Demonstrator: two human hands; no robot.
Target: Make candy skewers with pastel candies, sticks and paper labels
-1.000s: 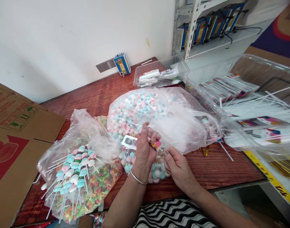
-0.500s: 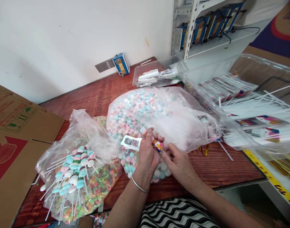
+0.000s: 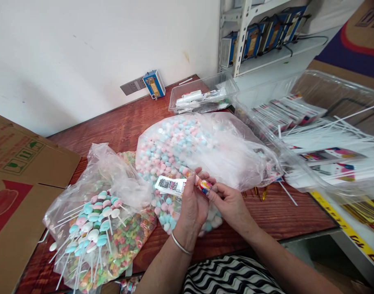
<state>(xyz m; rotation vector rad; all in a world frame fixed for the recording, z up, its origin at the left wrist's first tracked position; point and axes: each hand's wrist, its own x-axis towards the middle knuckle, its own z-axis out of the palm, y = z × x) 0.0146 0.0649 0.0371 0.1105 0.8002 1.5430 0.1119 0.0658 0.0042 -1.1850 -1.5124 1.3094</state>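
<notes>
My left hand (image 3: 195,204) is closed, palm up, over the big bag of marshmallows (image 3: 165,153). From under its thumb a white printed packet (image 3: 170,185) with a square code sticks out to the left. Across its fingers lies a clear wrapper with a colourful printed end (image 3: 205,186), with pale pink and blue pieces showing at its upper left. My right hand (image 3: 231,204) pinches that colourful end between thumb and fingers. Whether the white packet and the wrapper are one piece I cannot tell.
At left, marshmallow lollipops (image 3: 93,226) lie on a bag of coloured ring candy (image 3: 128,237), beside a cardboard box (image 3: 24,171). To the right, a clear bin (image 3: 266,139) holds sticks and printed packets. A smaller clear tray (image 3: 174,107) and a blue device (image 3: 154,84) stand behind.
The fingers of my left hand have opened slightly around the wrapper, and more of its pale pieces show. My right hand keeps its pinch. The whole view has shifted slightly.
</notes>
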